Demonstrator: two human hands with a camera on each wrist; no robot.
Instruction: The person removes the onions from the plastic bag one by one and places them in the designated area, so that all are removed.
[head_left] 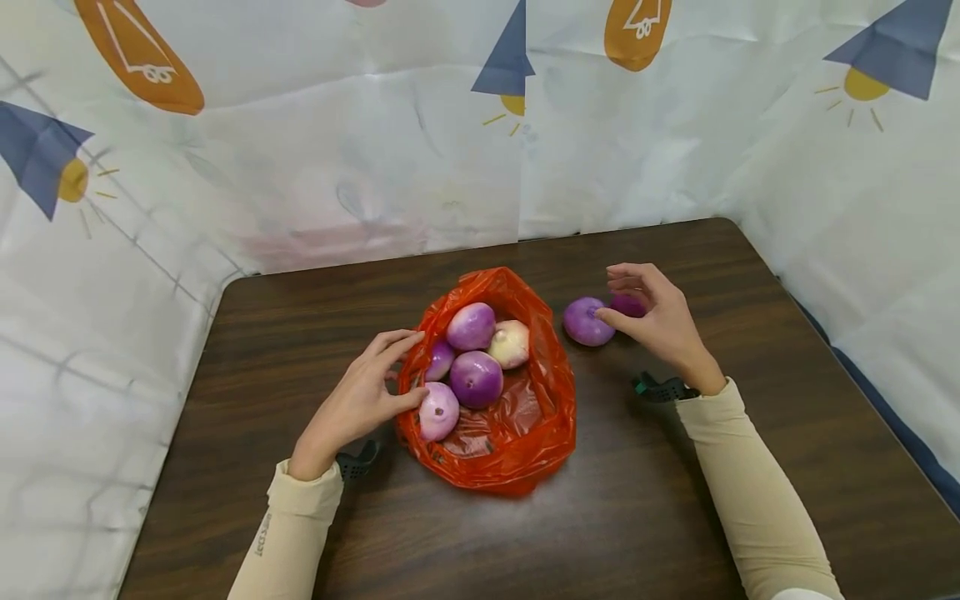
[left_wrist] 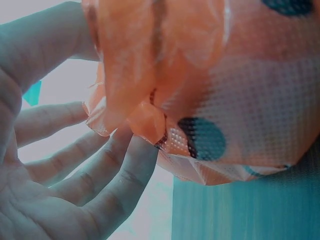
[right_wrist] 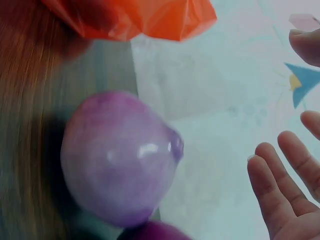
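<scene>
A red plastic bag (head_left: pixel 547 417) stands with its mouth wide and its rim rolled down. Several onions lie in it: purple ones, such as the dark onion (head_left: pixel 477 379), and a pale onion (head_left: pixel 510 344). My left hand (head_left: pixel 363 392) holds the bag's left rim, its thumb beside a light purple onion (head_left: pixel 438 412); in the left wrist view some fingertips are hidden behind the plastic. To the bag's right, my right hand (head_left: pixel 656 315) hovers with fingers spread over a purple onion (head_left: pixel 587 322) and a darker onion (head_left: pixel 627 305), partly hidden. The right wrist view shows the fingers apart from the nearer onion (right_wrist: pixel 117 160).
Everything stands on a dark wood-grain table (head_left: pixel 480 550). White patterned sheets (head_left: pixel 337 167) hang behind it and at both sides. Each wrist wears a dark strap, such as the right strap (head_left: pixel 663 389).
</scene>
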